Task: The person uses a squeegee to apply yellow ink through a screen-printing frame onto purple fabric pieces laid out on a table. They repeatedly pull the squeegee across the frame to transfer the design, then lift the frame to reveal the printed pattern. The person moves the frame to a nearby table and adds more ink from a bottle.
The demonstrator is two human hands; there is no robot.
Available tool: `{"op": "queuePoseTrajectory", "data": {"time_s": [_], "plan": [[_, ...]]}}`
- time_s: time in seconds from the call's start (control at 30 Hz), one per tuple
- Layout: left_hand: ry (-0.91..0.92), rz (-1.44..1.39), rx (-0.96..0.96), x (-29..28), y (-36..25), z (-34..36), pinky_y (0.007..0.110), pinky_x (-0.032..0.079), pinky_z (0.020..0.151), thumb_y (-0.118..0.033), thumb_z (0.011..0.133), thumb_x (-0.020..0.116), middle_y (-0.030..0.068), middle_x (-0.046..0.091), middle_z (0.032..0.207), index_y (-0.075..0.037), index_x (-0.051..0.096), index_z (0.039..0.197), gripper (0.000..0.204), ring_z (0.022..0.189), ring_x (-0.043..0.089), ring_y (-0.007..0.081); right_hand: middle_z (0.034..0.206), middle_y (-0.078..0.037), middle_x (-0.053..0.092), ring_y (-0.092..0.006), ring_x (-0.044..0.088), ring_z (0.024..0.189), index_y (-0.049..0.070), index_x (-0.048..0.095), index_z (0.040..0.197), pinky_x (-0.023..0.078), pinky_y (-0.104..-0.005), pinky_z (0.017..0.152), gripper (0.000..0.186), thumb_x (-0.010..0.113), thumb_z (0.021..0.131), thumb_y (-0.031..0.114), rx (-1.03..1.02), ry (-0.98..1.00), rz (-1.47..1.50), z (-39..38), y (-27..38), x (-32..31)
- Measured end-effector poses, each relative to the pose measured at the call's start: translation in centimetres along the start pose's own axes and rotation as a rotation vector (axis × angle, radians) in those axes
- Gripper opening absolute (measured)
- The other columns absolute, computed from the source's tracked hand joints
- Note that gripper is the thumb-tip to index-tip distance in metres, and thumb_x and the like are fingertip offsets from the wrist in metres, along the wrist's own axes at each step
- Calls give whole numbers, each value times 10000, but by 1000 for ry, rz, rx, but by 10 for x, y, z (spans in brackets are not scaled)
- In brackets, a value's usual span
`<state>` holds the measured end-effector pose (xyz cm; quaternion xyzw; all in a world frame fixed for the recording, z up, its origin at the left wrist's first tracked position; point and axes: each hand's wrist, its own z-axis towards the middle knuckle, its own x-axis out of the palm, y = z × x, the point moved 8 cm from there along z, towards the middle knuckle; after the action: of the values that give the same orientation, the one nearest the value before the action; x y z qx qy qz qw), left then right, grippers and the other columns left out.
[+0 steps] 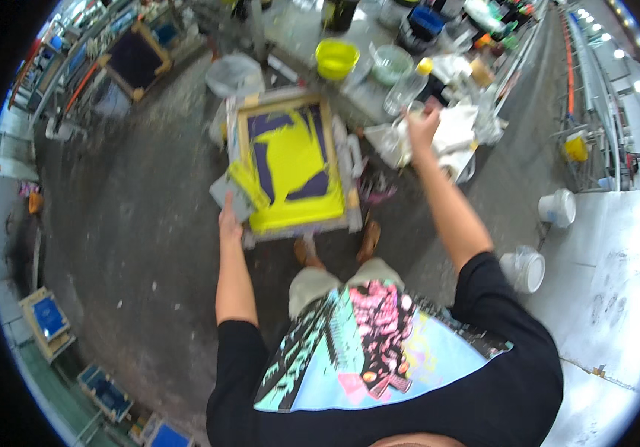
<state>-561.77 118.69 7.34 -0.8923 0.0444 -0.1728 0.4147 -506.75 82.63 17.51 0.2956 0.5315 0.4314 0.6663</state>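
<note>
My left hand (229, 217) is closed on a squeegee (239, 195), a flat grey board with thick yellow ink along its edge. The squeegee tilts over the left side of a wooden-framed printing screen (329, 141). Yellow ink (290, 153) covers much of the screen's dark purple mesh, with a heavy band along the near end. My right hand (424, 128) reaches to the cluttered table at the right, fingers curled among crumpled white cloths or papers (457, 125). What those fingers hold is too blurred to make out. A clear bottle with a yellow cap (406, 91) lies just beside it.
On the table (305, 45) are a yellow bowl (337, 58), a translucent bowl (392, 64) and a blue container (425, 22). A clear plastic bag (234, 74) sits behind the screen. White buckets (558, 207) stand at the right. More framed screens (137, 61) rest at the left.
</note>
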Motion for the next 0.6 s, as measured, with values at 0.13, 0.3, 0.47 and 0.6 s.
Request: {"op": "queuePoseTrajectory", "data": {"time_s": [0.13,0.3,0.47,0.6], "plan": [[-211,140,-19,-9,-8,-28,402,544,971,-396,921,791,116,700,1273,22,602,1336,618,1122,696,270,1478,-263,460,-399,437,1378,-1,348,1526,373,-477,1148,1202,966,617,485,44,121,3,40,19,23],[-219,338,181,39,-53,-57,366,524,894,-319,930,787,87,720,1172,25,643,1285,515,1035,691,206,1405,-211,546,-326,525,1299,8,479,1427,418,-422,1098,1001,925,697,527,215,277,335,60,-15,47],[-130,1117,421,74,-67,-71,405,535,757,-200,871,761,146,736,907,-2,693,1133,336,814,709,277,1379,-216,566,-274,558,1233,-18,483,1361,443,-383,1055,768,867,845,401,135,131,344,31,18,4],[-277,1504,620,78,-46,-92,516,541,731,-271,848,740,224,714,843,-31,678,1003,292,789,694,448,1370,-197,553,-258,556,1238,-12,453,1368,424,-372,1079,736,852,870,356,-25,175,377,-10,95,-51]]}}
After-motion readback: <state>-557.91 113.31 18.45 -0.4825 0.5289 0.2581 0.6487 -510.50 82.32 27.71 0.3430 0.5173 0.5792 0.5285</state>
